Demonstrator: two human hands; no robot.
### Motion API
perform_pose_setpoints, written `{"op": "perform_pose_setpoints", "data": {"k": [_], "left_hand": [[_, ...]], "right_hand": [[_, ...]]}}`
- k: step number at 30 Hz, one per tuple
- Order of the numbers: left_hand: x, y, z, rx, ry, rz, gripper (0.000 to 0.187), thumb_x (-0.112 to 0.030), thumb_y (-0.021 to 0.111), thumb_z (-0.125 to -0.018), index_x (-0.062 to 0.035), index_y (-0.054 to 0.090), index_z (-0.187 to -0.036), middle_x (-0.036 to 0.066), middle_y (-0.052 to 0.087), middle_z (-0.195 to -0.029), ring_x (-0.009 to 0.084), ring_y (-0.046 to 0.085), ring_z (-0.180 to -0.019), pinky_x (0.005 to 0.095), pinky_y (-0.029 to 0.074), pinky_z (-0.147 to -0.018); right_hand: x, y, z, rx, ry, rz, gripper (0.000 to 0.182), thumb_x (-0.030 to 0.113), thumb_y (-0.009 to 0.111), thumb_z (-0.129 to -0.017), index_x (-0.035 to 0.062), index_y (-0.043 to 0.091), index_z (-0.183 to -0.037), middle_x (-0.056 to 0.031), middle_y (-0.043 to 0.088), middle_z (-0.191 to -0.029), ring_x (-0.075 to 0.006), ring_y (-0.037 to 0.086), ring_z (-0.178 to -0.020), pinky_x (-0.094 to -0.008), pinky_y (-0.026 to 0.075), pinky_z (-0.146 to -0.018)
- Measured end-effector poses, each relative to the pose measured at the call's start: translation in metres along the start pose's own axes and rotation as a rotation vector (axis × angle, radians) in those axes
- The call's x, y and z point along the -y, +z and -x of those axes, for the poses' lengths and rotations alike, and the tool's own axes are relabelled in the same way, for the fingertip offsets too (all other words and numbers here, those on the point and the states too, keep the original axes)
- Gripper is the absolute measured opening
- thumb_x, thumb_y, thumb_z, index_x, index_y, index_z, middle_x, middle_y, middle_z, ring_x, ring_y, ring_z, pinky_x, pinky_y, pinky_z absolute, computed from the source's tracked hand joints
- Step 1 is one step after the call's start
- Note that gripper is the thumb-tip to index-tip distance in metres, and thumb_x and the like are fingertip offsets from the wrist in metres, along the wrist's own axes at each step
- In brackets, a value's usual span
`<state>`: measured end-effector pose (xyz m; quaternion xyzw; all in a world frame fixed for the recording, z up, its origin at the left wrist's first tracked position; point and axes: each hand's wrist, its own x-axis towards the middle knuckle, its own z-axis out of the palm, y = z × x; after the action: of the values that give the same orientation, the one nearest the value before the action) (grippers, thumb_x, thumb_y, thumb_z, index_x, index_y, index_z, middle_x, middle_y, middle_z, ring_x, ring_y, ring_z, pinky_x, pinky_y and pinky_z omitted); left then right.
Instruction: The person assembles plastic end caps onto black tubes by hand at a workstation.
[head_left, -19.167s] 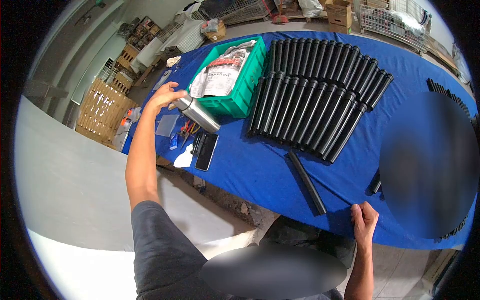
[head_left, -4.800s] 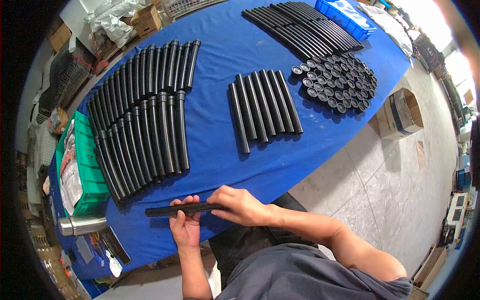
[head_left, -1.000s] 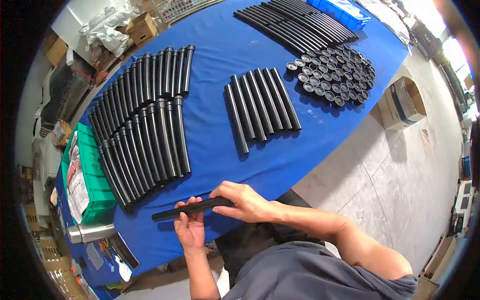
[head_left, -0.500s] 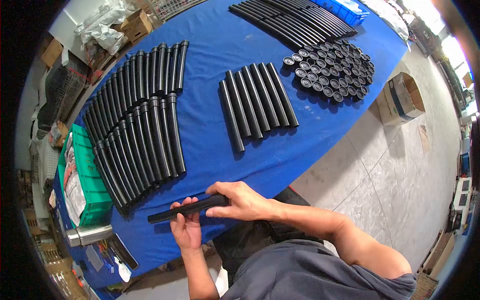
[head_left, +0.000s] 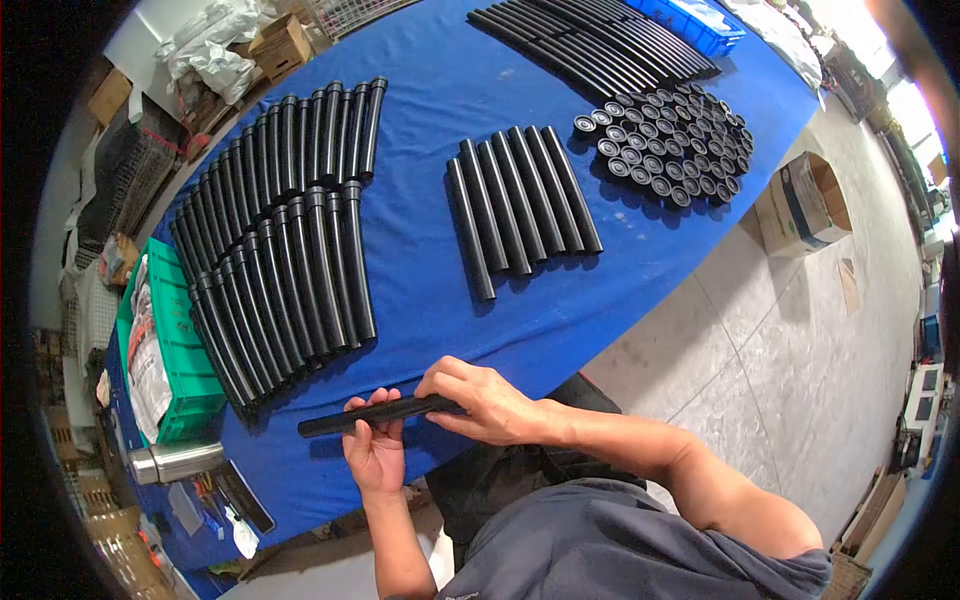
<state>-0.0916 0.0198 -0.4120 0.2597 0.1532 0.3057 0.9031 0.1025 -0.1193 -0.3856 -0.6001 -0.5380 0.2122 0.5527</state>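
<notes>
Two hands hold one black tube over the near edge of the blue-covered worktop (head_left: 420, 290) in the head view. The left hand (head_left: 377, 450), palm up, grips the held tube (head_left: 350, 419) near its middle between thumb and fingers, while the right hand (head_left: 483, 402) closes over its right end, hiding that end. Beyond the hands, a group of six plain black tubes (head_left: 525, 205) lies side by side on the cloth. To their left, two overlapping rows of capped black tubes (head_left: 285, 240) fan out beside a green crate (head_left: 195, 385) that holds newspaper (head_left: 149, 365). Near the crate lie a steel flask (head_left: 178, 462) and a dark phone (head_left: 246, 496). Round black caps (head_left: 665, 145) cluster at the upper right, just below more black tubes (head_left: 590, 45) and a blue basket (head_left: 700, 32).
</notes>
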Motion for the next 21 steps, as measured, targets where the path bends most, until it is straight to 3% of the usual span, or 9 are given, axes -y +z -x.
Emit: {"op": "perform_pose_setpoints", "data": {"k": [1, 4, 7, 8, 11, 15, 16, 19, 21], "left_hand": [[0.000, -0.001, 0.000, 0.009, 0.002, -0.003, 0.034, -0.010, 0.063, -0.099, -0.0021, 0.055, -0.131, 0.026, 0.059, -0.135, 0.0407, 0.055, -0.131, 0.0528, 0.047, -0.113], [0.000, -0.003, 0.000, 0.021, 0.009, -0.008, 0.033, -0.010, 0.062, -0.099, -0.0021, 0.055, -0.131, 0.026, 0.059, -0.136, 0.0411, 0.055, -0.131, 0.0536, 0.047, -0.112], [0.001, -0.003, 0.000, 0.014, 0.013, 0.004, 0.033, -0.009, 0.061, -0.100, -0.0017, 0.055, -0.131, 0.027, 0.058, -0.136, 0.0414, 0.054, -0.132, 0.0537, 0.047, -0.113], [0.001, -0.002, 0.000, 0.014, 0.013, 0.010, 0.033, -0.009, 0.061, -0.100, -0.0015, 0.054, -0.131, 0.027, 0.058, -0.137, 0.0415, 0.054, -0.132, 0.0537, 0.047, -0.113], [0.001, -0.005, -0.001, 0.024, 0.004, 0.039, 0.033, -0.008, 0.061, -0.100, -0.0010, 0.054, -0.131, 0.027, 0.058, -0.137, 0.0416, 0.053, -0.132, 0.0539, 0.046, -0.113], [0.001, 0.000, 0.001, -0.062, 0.017, 0.024, 0.034, -0.008, 0.065, -0.097, -0.0027, 0.054, -0.129, 0.027, 0.061, -0.131, 0.0428, 0.057, -0.128, 0.0521, 0.053, -0.106], [0.001, 0.001, 0.001, -0.060, 0.015, 0.015, 0.034, -0.008, 0.065, -0.097, -0.0027, 0.054, -0.129, 0.027, 0.061, -0.131, 0.0428, 0.057, -0.128, 0.0520, 0.053, -0.106], [0.001, 0.003, -0.001, -0.059, 0.011, -0.005, 0.035, -0.008, 0.066, -0.097, -0.0027, 0.054, -0.129, 0.027, 0.061, -0.131, 0.0427, 0.058, -0.127, 0.0518, 0.053, -0.106], [0.002, 0.002, -0.001, -0.063, 0.008, -0.006, 0.035, -0.009, 0.066, -0.097, -0.0028, 0.054, -0.129, 0.027, 0.061, -0.131, 0.0427, 0.058, -0.127, 0.0518, 0.053, -0.107]], "right_hand": [[0.002, 0.000, -0.001, -0.032, -0.045, 0.013, 0.041, 0.024, 0.078, -0.087, -0.0016, 0.062, -0.115, -0.0207, 0.068, -0.100, -0.0307, 0.068, -0.084, -0.0398, 0.053, -0.073], [0.014, -0.009, -0.005, -0.053, 0.156, -0.134, 0.037, 0.022, 0.077, -0.088, -0.0010, 0.062, -0.113, -0.0204, 0.068, -0.100, -0.0301, 0.069, -0.087, -0.0389, 0.054, -0.074], [0.025, -0.027, -0.016, 0.313, 0.552, -0.173, 0.040, 0.021, 0.077, -0.088, -0.0001, 0.060, -0.118, -0.0203, 0.068, -0.101, -0.0307, 0.069, -0.089, -0.0392, 0.054, -0.076], [0.011, -0.016, -0.005, 0.147, 0.275, -0.080, 0.040, 0.020, 0.076, -0.088, 0.0006, 0.060, -0.119, -0.0196, 0.068, -0.098, -0.0305, 0.070, -0.087, -0.0394, 0.055, -0.075], [0.008, -0.003, -0.002, -0.050, -0.052, 0.032, 0.040, 0.023, 0.078, -0.087, 0.0003, 0.062, -0.117, -0.0198, 0.069, -0.094, -0.0309, 0.069, -0.082, -0.0401, 0.055, -0.074], [0.014, -0.012, -0.005, 0.030, 0.206, -0.066, 0.036, 0.021, 0.076, -0.088, -0.0007, 0.062, -0.112, -0.0175, 0.064, -0.092, -0.0338, 0.067, -0.087, -0.0409, 0.054, -0.074], [0.026, -0.026, -0.014, 0.265, 0.477, -0.106, 0.033, 0.019, 0.075, -0.088, -0.0006, 0.061, -0.111, -0.0165, 0.062, -0.092, -0.0340, 0.065, -0.089, -0.0417, 0.053, -0.073], [0.011, -0.012, -0.005, 0.024, 0.067, -0.005, 0.036, 0.021, 0.077, -0.086, -0.0001, 0.062, -0.111, -0.0170, 0.062, -0.092, -0.0321, 0.065, -0.085, -0.0418, 0.051, -0.071], [0.007, -0.006, -0.002, -0.012, 0.040, -0.029, 0.036, 0.020, 0.077, -0.086, 0.0003, 0.062, -0.111, -0.0173, 0.062, -0.092, -0.0328, 0.064, -0.084, -0.0418, 0.050, -0.069]]}}
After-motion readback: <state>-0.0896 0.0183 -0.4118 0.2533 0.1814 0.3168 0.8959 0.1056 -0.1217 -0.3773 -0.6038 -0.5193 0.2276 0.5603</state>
